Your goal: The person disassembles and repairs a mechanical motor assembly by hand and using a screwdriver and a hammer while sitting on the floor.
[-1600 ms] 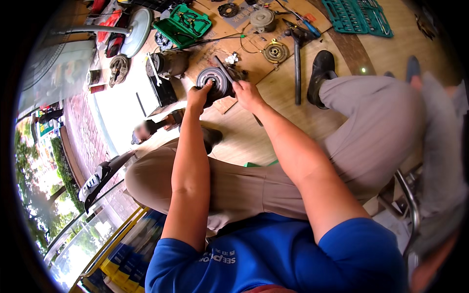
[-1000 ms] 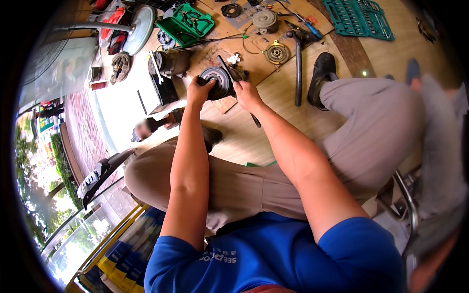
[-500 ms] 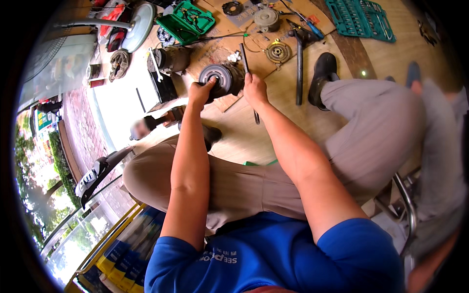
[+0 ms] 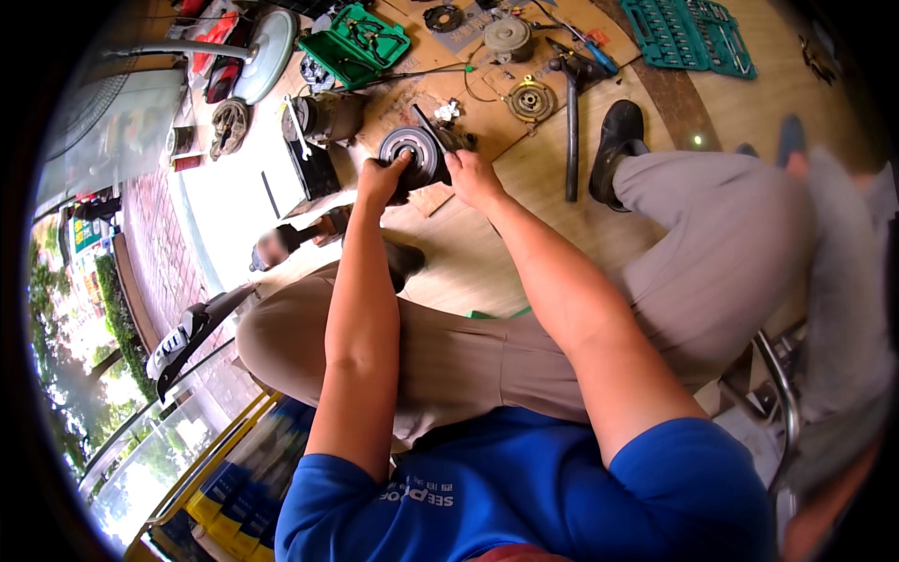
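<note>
**Pulley face-up to wearer, both hands on the job**

Grooved pulley unit (image 4: 419, 148) sits in front of the wearer, over the near edge of the cardboard (image 4: 510, 140). Can't tell if it rests on anything. Ringed face looks up and back toward the wearer; axle line runs from there away, to the upper right, into a dark body.

Dark bar (image 4: 427, 125) crosses the right of the face, long axis upper left to lower right. Lower end hidden by the fist; contact with the pulley unclear.

Left hand (image 4: 378, 183): wrapped on the left rim, thumb on the hub. Right hand (image 4: 476, 180): closed around the bar, thumb side up. Both forearms reach nearly straight out, spread wider at the elbows.

Left side is tight: dark cylindrical housing (image 4: 337, 117), silver wrench (image 4: 299, 126) and black box (image 4: 319, 176) near the left hand. Beyond the pulley, a brass-coloured disc (image 4: 532, 100). To the right, wood-look floor (image 4: 534, 206) runs to the hammer (image 4: 572, 140), then a black shoe (image 4: 619, 150).
</note>
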`<state>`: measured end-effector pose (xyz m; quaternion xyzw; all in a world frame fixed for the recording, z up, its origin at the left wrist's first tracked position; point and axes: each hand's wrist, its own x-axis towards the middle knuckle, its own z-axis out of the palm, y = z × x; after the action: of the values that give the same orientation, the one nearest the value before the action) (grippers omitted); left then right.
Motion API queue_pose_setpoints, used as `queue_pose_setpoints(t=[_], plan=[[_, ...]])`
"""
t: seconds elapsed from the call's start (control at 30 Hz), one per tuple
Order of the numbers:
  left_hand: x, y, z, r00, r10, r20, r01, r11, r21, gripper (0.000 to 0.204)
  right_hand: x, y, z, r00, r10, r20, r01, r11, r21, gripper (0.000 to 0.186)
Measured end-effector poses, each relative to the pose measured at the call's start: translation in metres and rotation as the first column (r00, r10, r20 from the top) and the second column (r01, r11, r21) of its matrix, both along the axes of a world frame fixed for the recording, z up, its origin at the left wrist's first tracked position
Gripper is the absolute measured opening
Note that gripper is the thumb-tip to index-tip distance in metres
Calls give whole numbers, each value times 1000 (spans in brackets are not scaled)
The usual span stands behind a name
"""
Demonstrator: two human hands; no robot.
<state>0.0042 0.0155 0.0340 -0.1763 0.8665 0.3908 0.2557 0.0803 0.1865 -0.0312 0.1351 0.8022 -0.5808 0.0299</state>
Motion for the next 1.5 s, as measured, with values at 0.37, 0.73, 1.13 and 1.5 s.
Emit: queue_pose_setpoints(t=[0.37,0.73,1.13,1.5], plan=[[-11,-16,-25,966,-217,-143,175,950,-258,65,3,3,-1,990,-117,78,120,992,-46,40],[-3,-13,-25,963,-190,-191,123,941,-316,71,1,0,-8,967,-226,114,234,970,-62,42],[1,-5,-18,980,-128,-154,76,948,-308,72,-4,4,-18,997,-75,-12,68,956,-285,39],[-7,-15,-19,941,-217,-259,156,959,-236,70,-1,8,-8,978,18,209,95,851,-517,40]])
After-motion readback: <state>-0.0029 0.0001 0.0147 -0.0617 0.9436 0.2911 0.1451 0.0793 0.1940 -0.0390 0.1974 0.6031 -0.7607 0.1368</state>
